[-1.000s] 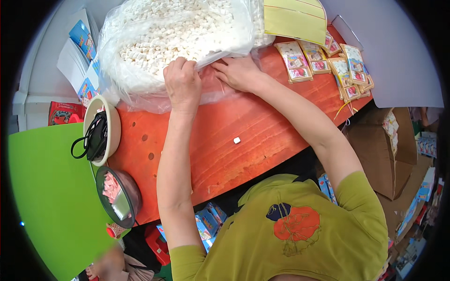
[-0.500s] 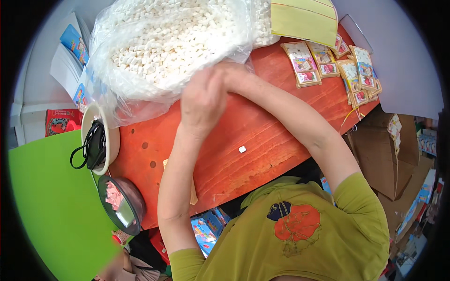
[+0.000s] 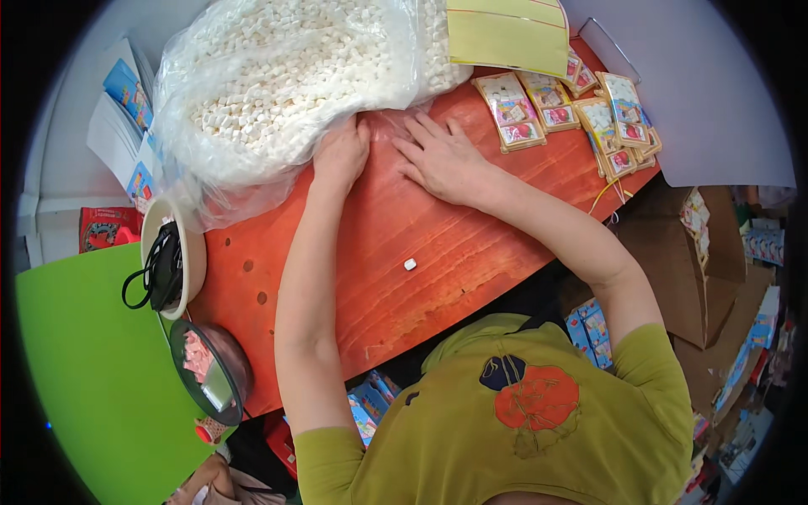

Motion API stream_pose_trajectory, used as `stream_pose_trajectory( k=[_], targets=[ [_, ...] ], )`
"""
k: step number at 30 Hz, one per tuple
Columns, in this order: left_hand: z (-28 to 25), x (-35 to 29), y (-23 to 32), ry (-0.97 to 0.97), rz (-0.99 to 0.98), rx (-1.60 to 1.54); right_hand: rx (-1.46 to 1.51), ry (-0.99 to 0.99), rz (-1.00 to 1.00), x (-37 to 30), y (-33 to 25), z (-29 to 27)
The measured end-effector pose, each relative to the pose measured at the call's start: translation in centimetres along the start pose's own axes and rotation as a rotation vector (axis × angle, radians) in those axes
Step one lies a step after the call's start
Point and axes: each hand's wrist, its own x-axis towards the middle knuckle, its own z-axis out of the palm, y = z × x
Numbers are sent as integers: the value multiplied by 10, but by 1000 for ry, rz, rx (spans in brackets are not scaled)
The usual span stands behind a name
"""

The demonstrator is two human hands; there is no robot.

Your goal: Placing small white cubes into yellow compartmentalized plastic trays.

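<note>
A large clear plastic bag [image 3: 295,172] full of small white marshmallow-like cubes [image 3: 252,109] lies at the far side of the red table [image 3: 471,244]. My left hand [image 3: 341,158] is pushed up against the bag's near edge; its thumb shows, but the other fingers are mostly hidden there. To its right, my right hand [image 3: 444,164] lies palm down with fingers spread, its fingertips at the loose plastic by the bag's edge. It holds nothing. One white cube [image 3: 410,264] sits alone on the table, nearer to me than both hands.
Several flat packs [image 3: 511,114] stand at the far right beside a yellow sheet [image 3: 509,38]. At the left edge are a cream tub [image 3: 195,261] with a black strapped item [image 3: 166,268] and a dark bowl [image 3: 240,366] with pink pieces. A cardboard box [image 3: 673,261] stands right of the table.
My hands were close together and blurred at the bag's edge; now they are apart, the right one spread flat. The whole view has shifted slightly.
</note>
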Motion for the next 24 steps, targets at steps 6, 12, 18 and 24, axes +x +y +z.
stream_pose_trajectory(
  k=[6,12,18,24],
  targets=[
    [18,26,-3,151,-76,38,-53,-16,105,45,5,11],
    [22,5,-10,192,27,-35,-16,16,249,111,30,39],
    [-25,-86,-10,39,-16,177,-104,228,204,124,49,42],
    [-27,-75,-72,-2,-27,301,25,62,163,98,53,25]
  ],
)
